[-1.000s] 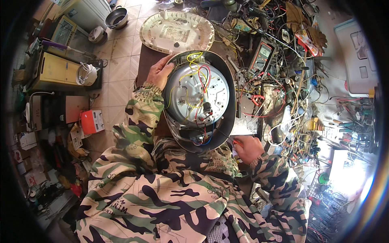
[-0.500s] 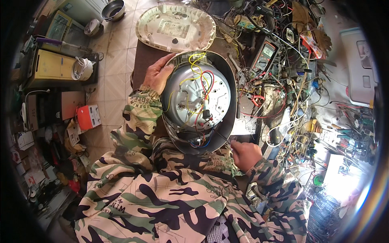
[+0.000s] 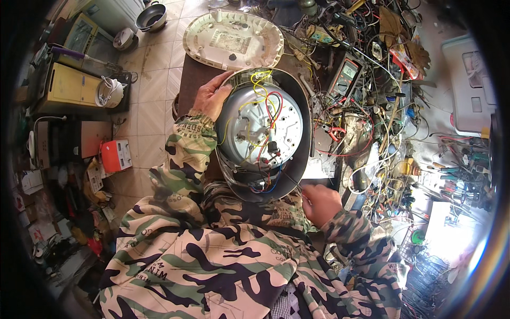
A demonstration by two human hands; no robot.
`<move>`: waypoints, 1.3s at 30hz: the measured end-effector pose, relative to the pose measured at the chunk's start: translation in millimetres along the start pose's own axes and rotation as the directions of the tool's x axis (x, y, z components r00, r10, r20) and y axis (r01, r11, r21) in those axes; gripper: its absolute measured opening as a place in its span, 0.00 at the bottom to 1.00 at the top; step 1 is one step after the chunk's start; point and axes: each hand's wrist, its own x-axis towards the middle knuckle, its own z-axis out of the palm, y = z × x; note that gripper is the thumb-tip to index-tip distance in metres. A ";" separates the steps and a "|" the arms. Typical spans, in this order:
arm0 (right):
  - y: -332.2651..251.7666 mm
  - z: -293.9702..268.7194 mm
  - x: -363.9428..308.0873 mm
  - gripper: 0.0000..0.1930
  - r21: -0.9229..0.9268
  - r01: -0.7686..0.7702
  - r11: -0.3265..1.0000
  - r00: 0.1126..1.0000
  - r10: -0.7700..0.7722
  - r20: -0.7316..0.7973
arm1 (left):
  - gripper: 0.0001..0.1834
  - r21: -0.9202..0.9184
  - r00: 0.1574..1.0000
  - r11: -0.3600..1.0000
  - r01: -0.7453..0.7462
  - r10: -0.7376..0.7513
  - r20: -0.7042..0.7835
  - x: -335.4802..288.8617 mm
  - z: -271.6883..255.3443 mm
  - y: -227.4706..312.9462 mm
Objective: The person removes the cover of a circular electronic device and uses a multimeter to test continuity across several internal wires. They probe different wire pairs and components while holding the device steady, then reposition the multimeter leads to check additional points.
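An opened appliance, by its look an upturned rice cooker [image 3: 289,114], rests at my lap and the table edge. Its metal base shows, with yellow, red and blue wires across it and an oval housing wall around it. My left hand [image 3: 211,99] grips the upper left of that wall, thumb on the rim. At the lower right my right hand [image 3: 322,204] is closed round a screwdriver [image 3: 291,179], whose thin dark shaft reaches over the rim to the wiring at the near end. The fingers hide its handle, and I cannot tell whether the tip touches anything.
Beyond the cooker lies a dirty off-white oval cover [image 3: 234,40]. On the right are a multimeter [image 3: 346,75], red-handled pliers [image 3: 336,133] and heaped cables and tools. A red-and-white box [image 3: 116,154] and a yellow cabinet [image 3: 69,85] stand to the left.
The view has shifted slightly. Both hands keep their hold, and the right hand has turned a little around the screwdriver.
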 end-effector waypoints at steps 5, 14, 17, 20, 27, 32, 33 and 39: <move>25.4 7.5 4.9 0.22 0.547 -0.667 0.506 0.745 0.455 0.488 | 0.23 -0.019 1.000 1.000 0.010 -0.010 -0.029 -2.4 -3.9 -5.3; 1.8 -7.2 0.1 0.11 -0.464 0.322 0.825 0.943 -0.235 0.236 | 0.23 -0.039 0.999 0.999 0.004 -0.006 -0.050 -5.1 -2.6 -2.9; 0.7 -7.3 -3.7 0.11 -0.527 0.385 0.758 0.923 -0.321 0.213 | 0.23 -0.060 1.000 0.998 0.006 -0.007 -0.022 -2.4 1.9 -3.3; -5.1 -12.5 0.6 0.12 -0.384 0.266 0.884 0.962 -0.216 0.168 | 0.24 -0.015 1.000 1.000 -0.014 0.014 -0.006 -3.5 0.3 -2.1; 34.0 -2.0 13.9 0.19 0.327 -0.552 0.767 0.808 0.395 0.437 | 0.24 0.062 0.999 0.998 -0.004 0.006 -0.043 -6.5 -5.7 -2.5; 11.2 -11.9 8.5 0.08 -0.379 0.264 0.887 0.952 -0.176 0.252 | 0.24 0.034 0.999 0.999 0.003 -0.001 -0.047 -4.9 -5.1 -5.5; 7.9 -11.0 6.8 0.08 -0.454 0.323 0.831 0.942 -0.239 0.233 | 0.24 0.033 0.999 0.999 -0.001 0.003 -0.047 -5.3 -5.5 -5.8; -0.1 -15.2 2.1 0.16 -0.201 0.179 0.963 0.984 -0.177 0.029 | 0.24 0.023 0.997 1.000 0.003 -0.002 -0.075 -6.3 -7.0 -5.5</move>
